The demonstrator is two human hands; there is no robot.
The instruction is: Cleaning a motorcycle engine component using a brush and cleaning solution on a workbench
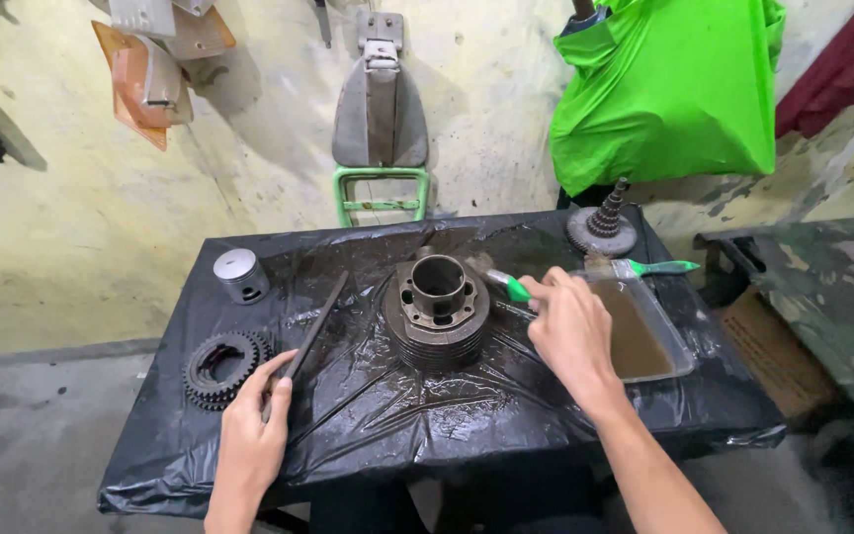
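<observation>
A dark finned engine cylinder [437,311] stands upright in the middle of a table covered in black plastic sheet [368,415]. My right hand [570,331] grips a green-handled paintbrush [504,284] whose bristles touch the cylinder's right upper rim. My left hand [254,425] holds the near end of a long flat dark file [313,326] that lies on the plastic, left of the cylinder. Beside that hand sits a black toothed gear ring [219,368].
A silver piston [240,274] stands at the back left. A metal tray of brown liquid [644,336] lies to the right with a second green-handled brush [644,267] on its far edge. A gear cluster [603,227] stands at the back right. Green cloth [669,89] hangs beyond.
</observation>
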